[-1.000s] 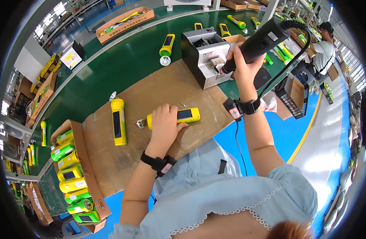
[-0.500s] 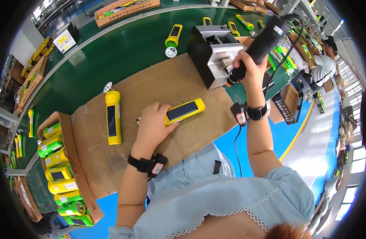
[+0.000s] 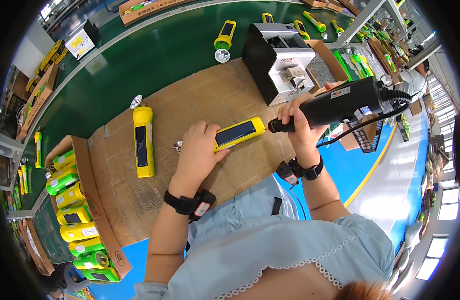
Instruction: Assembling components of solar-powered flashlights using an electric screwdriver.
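Observation:
My left hand (image 3: 196,150) is closed over the head end of a yellow flashlight (image 3: 240,131) with a dark solar panel, pressing it on a cardboard sheet (image 3: 121,195). A silvery piece (image 3: 177,146) pokes out beside that hand. My right hand (image 3: 304,131) grips a black corded electric screwdriver (image 3: 347,104), tilted nearly level. Its tip is at the flashlight's tail end; whether it touches I cannot tell. Left of my left hand lies a second yellow flashlight (image 3: 144,145), its round reflector (image 3: 136,102) hanging off the head.
A black and silver machine (image 3: 280,62) stands beyond my right hand, beside a cardboard box (image 3: 335,62) of small metal parts. At left, an open carton (image 3: 97,220) holds several yellow and green flashlights. Another flashlight (image 3: 225,34) lies on the green conveyor belt (image 3: 175,55). Further right sits a person (image 3: 415,82).
My right hand has brought the screwdriver down and left from beside the machine, turning it from steep to nearly level at the flashlight's tail. My left hand still holds the flashlight.

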Action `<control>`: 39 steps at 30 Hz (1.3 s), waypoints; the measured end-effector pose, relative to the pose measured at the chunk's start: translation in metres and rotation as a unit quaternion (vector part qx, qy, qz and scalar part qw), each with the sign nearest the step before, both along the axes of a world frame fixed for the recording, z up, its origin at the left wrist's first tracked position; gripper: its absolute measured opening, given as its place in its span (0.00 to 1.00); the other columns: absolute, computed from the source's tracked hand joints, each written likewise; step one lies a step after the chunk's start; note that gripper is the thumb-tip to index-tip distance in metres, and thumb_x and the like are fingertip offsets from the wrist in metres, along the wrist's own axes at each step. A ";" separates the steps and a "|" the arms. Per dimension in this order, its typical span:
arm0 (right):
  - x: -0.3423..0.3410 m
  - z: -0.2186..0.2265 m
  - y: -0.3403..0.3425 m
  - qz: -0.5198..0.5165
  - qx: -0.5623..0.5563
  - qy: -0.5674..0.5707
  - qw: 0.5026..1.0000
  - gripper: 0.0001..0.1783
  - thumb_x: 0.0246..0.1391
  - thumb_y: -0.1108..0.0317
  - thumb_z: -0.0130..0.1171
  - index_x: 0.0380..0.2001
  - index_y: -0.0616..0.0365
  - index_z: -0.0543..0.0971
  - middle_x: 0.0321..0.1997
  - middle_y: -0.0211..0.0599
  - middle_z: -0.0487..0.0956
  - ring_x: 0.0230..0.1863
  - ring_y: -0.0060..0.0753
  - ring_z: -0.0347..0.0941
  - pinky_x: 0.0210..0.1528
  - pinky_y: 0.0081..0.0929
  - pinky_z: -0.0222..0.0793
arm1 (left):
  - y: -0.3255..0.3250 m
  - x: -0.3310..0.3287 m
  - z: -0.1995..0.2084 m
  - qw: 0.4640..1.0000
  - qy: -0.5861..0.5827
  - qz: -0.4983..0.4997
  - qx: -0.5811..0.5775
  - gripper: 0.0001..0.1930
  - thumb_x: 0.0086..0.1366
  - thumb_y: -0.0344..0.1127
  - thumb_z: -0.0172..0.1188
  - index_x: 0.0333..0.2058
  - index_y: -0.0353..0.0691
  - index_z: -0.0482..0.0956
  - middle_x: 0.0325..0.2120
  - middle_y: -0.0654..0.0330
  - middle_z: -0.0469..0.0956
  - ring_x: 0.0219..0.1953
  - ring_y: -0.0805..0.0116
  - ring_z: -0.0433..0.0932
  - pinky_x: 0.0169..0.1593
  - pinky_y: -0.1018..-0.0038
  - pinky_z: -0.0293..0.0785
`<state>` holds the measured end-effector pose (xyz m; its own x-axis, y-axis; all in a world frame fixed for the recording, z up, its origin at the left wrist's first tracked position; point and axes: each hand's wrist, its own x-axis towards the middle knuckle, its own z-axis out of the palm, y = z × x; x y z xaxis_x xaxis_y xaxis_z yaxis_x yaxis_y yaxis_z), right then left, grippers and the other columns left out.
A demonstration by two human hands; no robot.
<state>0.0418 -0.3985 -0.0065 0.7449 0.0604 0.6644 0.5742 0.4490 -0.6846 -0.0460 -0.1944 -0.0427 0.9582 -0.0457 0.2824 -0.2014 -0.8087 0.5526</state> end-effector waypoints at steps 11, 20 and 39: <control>0.005 -0.014 0.005 0.023 -0.118 0.039 0.992 0.36 0.47 0.80 0.52 0.57 0.52 0.49 0.23 0.38 0.68 0.19 0.30 0.67 0.25 0.28 0.68 | -0.002 0.001 -0.004 0.999 0.001 0.003 -0.032 0.22 0.41 0.32 0.71 0.37 0.38 0.73 0.34 0.53 0.70 0.41 0.50 0.69 0.45 0.62 0.67; 0.021 0.026 -0.013 -0.085 0.051 -0.057 0.993 0.36 0.51 0.77 0.55 0.59 0.59 0.48 0.24 0.41 0.72 0.19 0.29 0.70 0.24 0.26 0.70 | -0.002 0.001 0.000 1.000 0.014 0.012 -0.015 0.22 0.41 0.32 0.71 0.36 0.39 0.73 0.34 0.53 0.70 0.41 0.50 0.70 0.44 0.61 0.67; 0.084 0.038 -0.036 -0.053 -0.067 0.043 0.995 0.27 0.46 0.79 0.55 0.50 0.59 0.59 0.21 0.38 0.69 0.19 0.32 0.68 0.24 0.31 0.68 | -0.009 -0.006 0.011 0.999 0.028 0.018 0.028 0.24 0.39 0.33 0.72 0.37 0.43 0.71 0.36 0.55 0.69 0.37 0.50 0.71 0.40 0.60 0.69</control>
